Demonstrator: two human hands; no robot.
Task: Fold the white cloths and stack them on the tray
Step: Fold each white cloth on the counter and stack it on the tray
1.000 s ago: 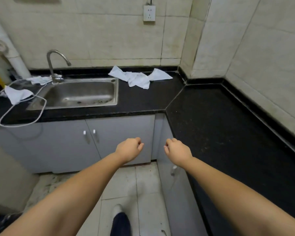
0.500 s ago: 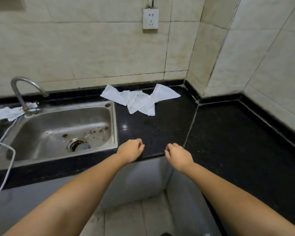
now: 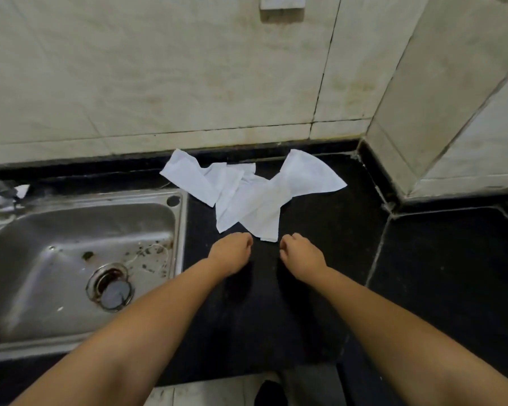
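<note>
Counter: black stone counter (image 3: 437, 273) — crumpled white cloths (image 3: 247, 197) near tiled wall (image 3: 159, 83).
Sink: steel sink (image 3: 56, 244) at left.
Hands: left hand (image 3: 230, 253), right hand (image 3: 302, 253) — both clenched, holding nothing.

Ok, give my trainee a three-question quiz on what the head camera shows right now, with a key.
1. True or false: the left hand is gripping the white cloths.
2. What lies left of the cloths? A) sink B) tray C) stove
3. Fill in: the right hand hovers over the black ____.

Key:
1. False; both hands are curled and hold nothing, just short of the cloths.
2. A, the sink.
3. countertop.
</note>
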